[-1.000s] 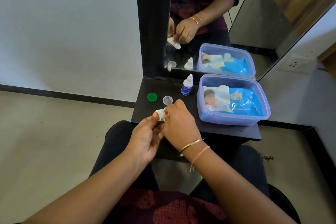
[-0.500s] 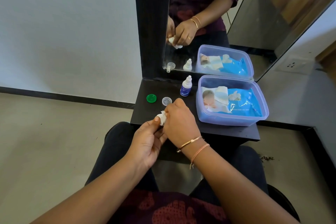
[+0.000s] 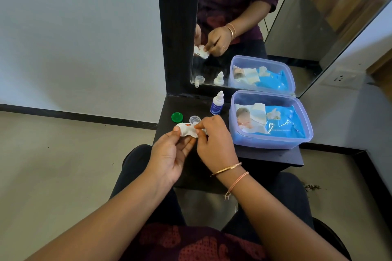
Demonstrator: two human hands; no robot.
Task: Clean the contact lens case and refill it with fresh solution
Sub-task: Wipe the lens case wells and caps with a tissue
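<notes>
My left hand (image 3: 169,154) holds the white contact lens case (image 3: 185,129) by its left end, just above the near edge of the black shelf (image 3: 265,155). My right hand (image 3: 214,142) pinches a small white wipe (image 3: 200,131) against the case's right well. A green cap (image 3: 177,117) and a clear cap (image 3: 194,119) lie on the shelf behind the case. The solution bottle (image 3: 217,105), white with a blue label, stands upright further back.
A clear plastic box (image 3: 269,142) with a blue pack of wet wipes (image 3: 282,123) and tissue fills the shelf's right half. A mirror (image 3: 244,27) rises behind the shelf and reflects the hands. My knees sit under the shelf's front edge.
The case has turned flatter, so more of its white top now shows between the hands. My right fingers have shifted along it with the wipe. Shelf items are unmoved.
</notes>
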